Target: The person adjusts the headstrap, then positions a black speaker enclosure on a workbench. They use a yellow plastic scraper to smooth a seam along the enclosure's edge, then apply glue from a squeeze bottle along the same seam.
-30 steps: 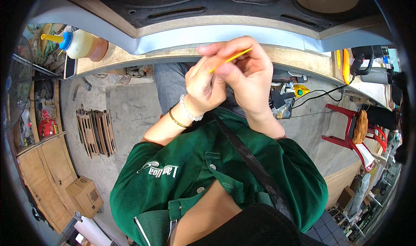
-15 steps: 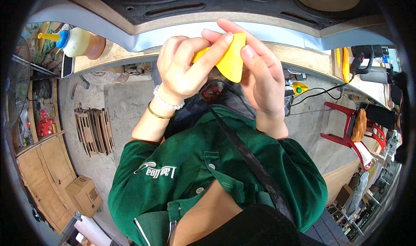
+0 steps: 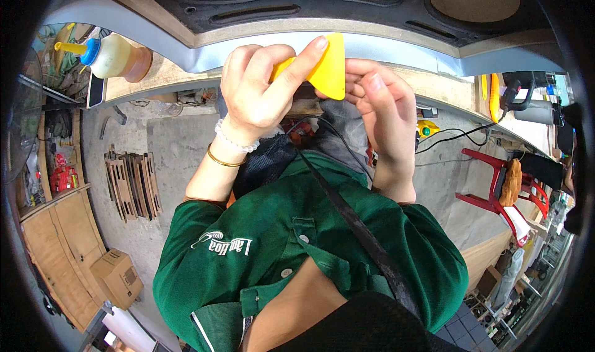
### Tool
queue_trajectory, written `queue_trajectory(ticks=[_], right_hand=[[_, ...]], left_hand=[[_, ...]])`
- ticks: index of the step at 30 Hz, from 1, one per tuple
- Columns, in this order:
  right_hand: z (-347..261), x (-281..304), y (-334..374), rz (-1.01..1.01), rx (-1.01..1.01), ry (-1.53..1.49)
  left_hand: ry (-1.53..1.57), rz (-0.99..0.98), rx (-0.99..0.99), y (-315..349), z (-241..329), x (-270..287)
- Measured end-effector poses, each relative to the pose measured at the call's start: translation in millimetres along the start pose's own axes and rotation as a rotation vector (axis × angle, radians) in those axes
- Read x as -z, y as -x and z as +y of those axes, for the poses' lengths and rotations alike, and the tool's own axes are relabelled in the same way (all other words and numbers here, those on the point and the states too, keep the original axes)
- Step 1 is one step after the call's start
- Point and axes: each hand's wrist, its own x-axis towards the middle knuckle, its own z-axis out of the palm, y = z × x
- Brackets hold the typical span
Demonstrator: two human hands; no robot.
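Concrete floor (image 3: 186,147) spreads grey beneath us, and across the top runs one pale wooden desk (image 3: 158,78), its edge bent by the lens. Two hands are up over it! One yellow scraper (image 3: 331,73) is in play, raised at the near edge of the desk. The left hand (image 3: 260,88) has it: its grip is firm on the yellow plastic, forefinger laid along the face. One beaded bracelet and one gold bangle circle that wrist. Over to the right hand (image 3: 381,98): loose grip, fingers half curled just beside the scraper's edge; whether they touch it, I cannot tell. Count the rest: one bottle (image 3: 121,58) with a blue cap and yellow nozzle at the desk's left end; one black panel (image 3: 322,14) showing three round openings and two slots. Down on the floor, one batch of slotted strips (image 3: 133,187), one cardboard box (image 3: 116,279), one red chair (image 3: 496,191).
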Motion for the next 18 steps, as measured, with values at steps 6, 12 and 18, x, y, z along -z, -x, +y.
queue_trajectory(ticks=[6,12,18], right_hand=[[-0.5,1.1,-1.5,0.022,-0.008,0.133],[-8.6,30.3,8.7,0.008,-0.064,0.249],[-45.4,61.1,19.8,0.219,-0.142,0.526]], left_hand=[[-0.028,-0.021,-0.018,0.9,-1.4,2.5],[0.143,-0.029,0.151,0.0,-4.4,5.8],[0.363,0.014,0.28,-0.6,-0.6,0.0]])
